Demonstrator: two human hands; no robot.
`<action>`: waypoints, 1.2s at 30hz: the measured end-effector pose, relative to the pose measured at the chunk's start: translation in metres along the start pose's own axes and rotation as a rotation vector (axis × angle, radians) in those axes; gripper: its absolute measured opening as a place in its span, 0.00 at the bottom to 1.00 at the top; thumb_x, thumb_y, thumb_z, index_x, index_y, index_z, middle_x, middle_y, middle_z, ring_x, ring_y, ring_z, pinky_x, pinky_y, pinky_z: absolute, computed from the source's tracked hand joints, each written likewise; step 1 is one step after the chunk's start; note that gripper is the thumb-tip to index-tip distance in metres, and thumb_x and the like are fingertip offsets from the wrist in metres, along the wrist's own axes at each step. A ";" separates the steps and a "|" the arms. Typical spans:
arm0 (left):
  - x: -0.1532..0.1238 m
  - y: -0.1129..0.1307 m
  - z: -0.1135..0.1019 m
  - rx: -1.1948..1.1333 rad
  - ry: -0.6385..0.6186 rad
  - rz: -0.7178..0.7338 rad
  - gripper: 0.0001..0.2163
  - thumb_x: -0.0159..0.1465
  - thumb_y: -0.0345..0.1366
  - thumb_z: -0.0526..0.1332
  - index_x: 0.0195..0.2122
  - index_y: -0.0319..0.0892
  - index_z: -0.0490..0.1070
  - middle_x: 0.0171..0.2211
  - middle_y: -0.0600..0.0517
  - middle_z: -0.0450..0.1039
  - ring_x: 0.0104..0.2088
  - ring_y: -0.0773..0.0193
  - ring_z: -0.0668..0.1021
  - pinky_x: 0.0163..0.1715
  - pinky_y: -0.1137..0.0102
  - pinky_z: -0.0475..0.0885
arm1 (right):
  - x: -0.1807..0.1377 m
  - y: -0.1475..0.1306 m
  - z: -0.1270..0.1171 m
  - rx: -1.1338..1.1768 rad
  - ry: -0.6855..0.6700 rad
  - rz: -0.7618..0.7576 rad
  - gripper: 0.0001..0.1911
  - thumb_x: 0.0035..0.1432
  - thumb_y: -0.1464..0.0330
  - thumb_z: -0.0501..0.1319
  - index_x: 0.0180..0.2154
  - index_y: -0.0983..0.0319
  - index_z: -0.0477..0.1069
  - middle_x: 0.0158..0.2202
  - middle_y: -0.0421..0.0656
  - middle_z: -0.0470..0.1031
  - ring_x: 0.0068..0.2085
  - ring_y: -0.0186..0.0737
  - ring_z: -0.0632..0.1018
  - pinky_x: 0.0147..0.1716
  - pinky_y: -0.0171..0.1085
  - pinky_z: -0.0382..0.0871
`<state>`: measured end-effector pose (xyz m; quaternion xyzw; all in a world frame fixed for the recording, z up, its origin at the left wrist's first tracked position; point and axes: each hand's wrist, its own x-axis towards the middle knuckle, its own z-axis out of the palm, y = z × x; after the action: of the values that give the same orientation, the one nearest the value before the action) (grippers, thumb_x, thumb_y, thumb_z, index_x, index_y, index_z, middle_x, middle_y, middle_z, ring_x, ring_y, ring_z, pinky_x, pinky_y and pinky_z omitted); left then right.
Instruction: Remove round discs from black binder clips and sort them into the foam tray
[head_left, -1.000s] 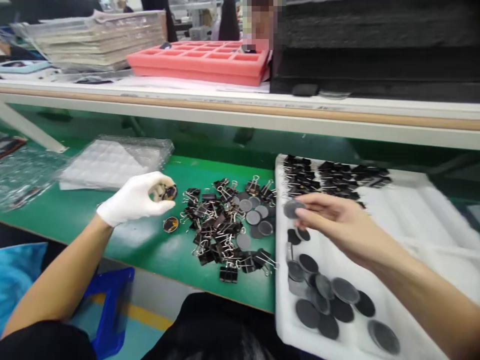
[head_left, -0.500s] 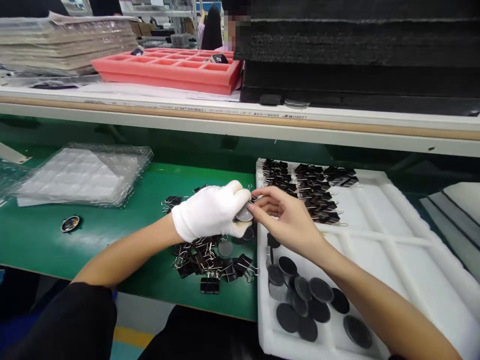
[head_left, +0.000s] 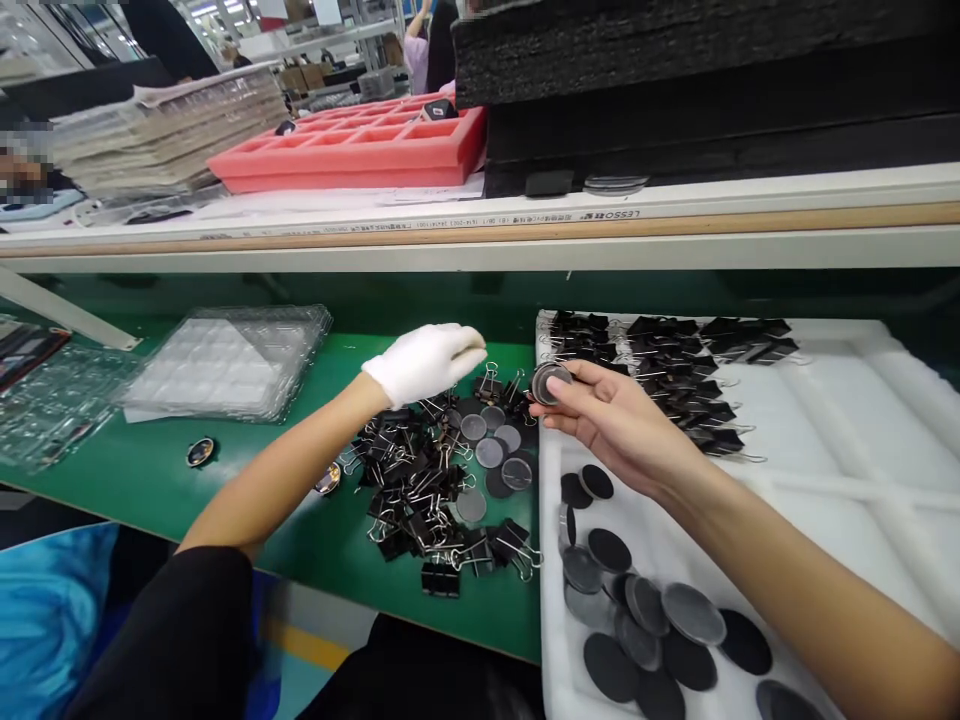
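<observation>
My right hand [head_left: 611,415], bare, pinches a dark round disc [head_left: 551,383] with a clear rim between thumb and fingers, over the left edge of a white foam tray [head_left: 551,610]. My left hand [head_left: 427,365], in a white glove, hovers over the green bench with nothing visible between its slightly parted thumb and fingers. Below it lies a heap of black binder clips [head_left: 412,490] with wire handles. Clear and dark discs [head_left: 490,453] are scattered beside the heap. Rows of binder clips [head_left: 667,365] fill the tray's far side; more dark discs [head_left: 611,667] lie loose in its near compartment.
Clear plastic trays [head_left: 292,350] lie at the bench's left, near a small oval part [head_left: 201,452]. A similar round part [head_left: 328,478] sits by my left forearm. Above runs a shelf [head_left: 420,255] bearing a pink foam tray [head_left: 352,165] and black foam sheets [head_left: 675,110].
My hands have separated. The left has let go of the disc and moved left and up; the right has drawn right with a disc. The camera view has shifted, uncovering more clips and discs.
</observation>
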<state>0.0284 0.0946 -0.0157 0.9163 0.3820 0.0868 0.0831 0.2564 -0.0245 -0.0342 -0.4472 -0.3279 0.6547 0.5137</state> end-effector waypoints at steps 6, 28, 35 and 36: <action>0.038 -0.005 0.019 0.007 -0.289 0.055 0.14 0.69 0.47 0.60 0.42 0.41 0.75 0.37 0.49 0.78 0.34 0.60 0.76 0.32 0.68 0.65 | -0.001 0.002 -0.004 0.000 -0.029 -0.006 0.18 0.51 0.60 0.80 0.38 0.60 0.78 0.40 0.43 0.83 0.41 0.41 0.86 0.50 0.40 0.83; -0.073 0.040 0.000 -0.195 0.057 0.079 0.24 0.55 0.51 0.67 0.24 0.46 0.50 0.17 0.61 0.51 0.19 0.70 0.55 0.22 0.68 0.50 | -0.018 0.005 -0.002 -0.846 -0.416 -0.656 0.06 0.62 0.72 0.66 0.41 0.56 0.78 0.43 0.45 0.82 0.51 0.47 0.82 0.37 0.38 0.75; -0.071 0.033 0.000 -0.254 0.148 0.011 0.20 0.58 0.46 0.62 0.19 0.45 0.51 0.15 0.60 0.53 0.18 0.71 0.56 0.20 0.71 0.53 | -0.020 0.009 0.008 -0.439 -0.323 -0.282 0.07 0.63 0.64 0.70 0.41 0.57 0.75 0.55 0.48 0.77 0.39 0.40 0.84 0.39 0.41 0.82; -0.070 0.031 -0.002 -0.288 0.129 -0.018 0.20 0.59 0.45 0.61 0.19 0.45 0.52 0.15 0.60 0.53 0.18 0.72 0.56 0.20 0.71 0.53 | -0.019 0.010 0.009 -0.342 -0.245 -0.227 0.09 0.63 0.62 0.70 0.40 0.57 0.74 0.53 0.47 0.78 0.37 0.40 0.85 0.37 0.41 0.82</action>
<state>0.0005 0.0236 -0.0133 0.8838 0.3785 0.1988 0.1898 0.2457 -0.0450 -0.0346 -0.4052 -0.5422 0.5770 0.4571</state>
